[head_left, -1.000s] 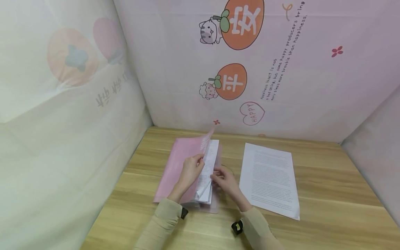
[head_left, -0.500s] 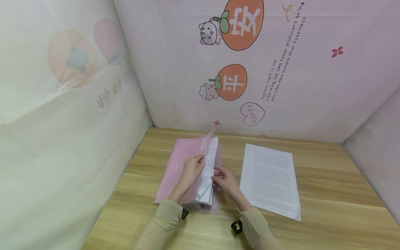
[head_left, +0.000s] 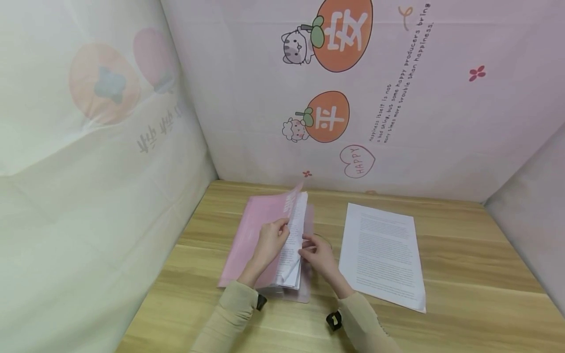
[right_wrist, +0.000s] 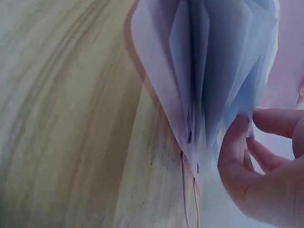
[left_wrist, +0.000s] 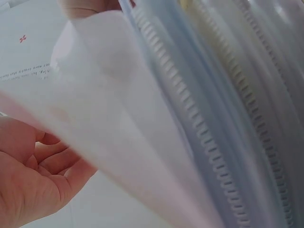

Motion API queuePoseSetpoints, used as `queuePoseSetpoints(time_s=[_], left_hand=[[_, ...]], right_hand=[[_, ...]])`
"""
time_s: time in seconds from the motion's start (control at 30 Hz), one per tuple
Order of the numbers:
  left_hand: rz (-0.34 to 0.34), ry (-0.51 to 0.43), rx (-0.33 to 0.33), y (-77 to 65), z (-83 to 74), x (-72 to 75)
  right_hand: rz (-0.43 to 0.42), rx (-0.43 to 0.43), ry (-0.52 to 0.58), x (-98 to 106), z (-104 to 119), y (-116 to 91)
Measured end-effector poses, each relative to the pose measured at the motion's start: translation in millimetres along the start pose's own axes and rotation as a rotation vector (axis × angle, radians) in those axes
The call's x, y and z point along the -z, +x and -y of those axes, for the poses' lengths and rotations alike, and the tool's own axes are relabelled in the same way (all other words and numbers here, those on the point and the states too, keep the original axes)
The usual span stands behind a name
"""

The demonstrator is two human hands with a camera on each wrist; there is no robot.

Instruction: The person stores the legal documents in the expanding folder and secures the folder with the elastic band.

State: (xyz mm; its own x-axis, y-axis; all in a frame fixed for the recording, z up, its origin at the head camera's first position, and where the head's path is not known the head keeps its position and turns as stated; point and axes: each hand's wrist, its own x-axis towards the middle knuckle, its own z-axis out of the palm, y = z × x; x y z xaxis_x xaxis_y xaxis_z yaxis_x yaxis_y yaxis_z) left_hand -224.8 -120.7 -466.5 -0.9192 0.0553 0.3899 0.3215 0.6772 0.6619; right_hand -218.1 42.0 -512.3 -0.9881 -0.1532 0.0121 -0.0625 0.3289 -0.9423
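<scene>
A pink folder (head_left: pixel 256 223) lies partly open on the table, its front cover lifted at the right edge. My left hand (head_left: pixel 270 241) pinches that lifted cover edge. Printed sheets in clear pockets (head_left: pixel 292 245) stand between the covers, with a lower corner curling over. My right hand (head_left: pixel 319 252) pinches the outer edge of these pages between thumb and fingers, as the right wrist view also shows, where several page layers (right_wrist: pixel 223 57) fan apart. Clear pockets with ribbed edges (left_wrist: pixel 190 109) fill much of the left wrist view. How many pages the right hand holds is hidden.
Printed paper (head_left: pixel 384 255) lies flat on the wooden table (head_left: pixel 468 274) to the right of the folder. A thin elastic cord (right_wrist: pixel 185 190) hangs from the folder's edge. Patterned cloth walls (head_left: pixel 247 98) enclose the back and sides.
The pages at my right hand have tipped slightly to the left, and their top edge sits a little higher. Both hands stay almost where they were.
</scene>
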Motion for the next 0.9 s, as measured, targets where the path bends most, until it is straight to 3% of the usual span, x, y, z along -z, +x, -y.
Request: queuePoseSetpoints(time_s=[0.13, 0.23, 0.6, 0.9], left_hand=[[0.0, 0.002, 0.001, -0.6, 1.1, -0.8], [0.002, -0.005, 0.004, -0.5, 1.6, -1.1], [0.012, -0.008, 0.001, -1.8, 0.1, -0.5], [0.024, -0.011, 0.004, -2.1, -0.9, -0.5]], right_hand=[[-0.038, 0.099, -0.163, 0.8, 1.5, -0.5], [-0.049, 0.13, -0.209, 0.9, 2.6, 0.1], [-0.036, 0.021, -0.118, 0.1, 1.5, 2.6], [-0.04, 0.01, -0.106, 0.4, 4.9, 4.2]])
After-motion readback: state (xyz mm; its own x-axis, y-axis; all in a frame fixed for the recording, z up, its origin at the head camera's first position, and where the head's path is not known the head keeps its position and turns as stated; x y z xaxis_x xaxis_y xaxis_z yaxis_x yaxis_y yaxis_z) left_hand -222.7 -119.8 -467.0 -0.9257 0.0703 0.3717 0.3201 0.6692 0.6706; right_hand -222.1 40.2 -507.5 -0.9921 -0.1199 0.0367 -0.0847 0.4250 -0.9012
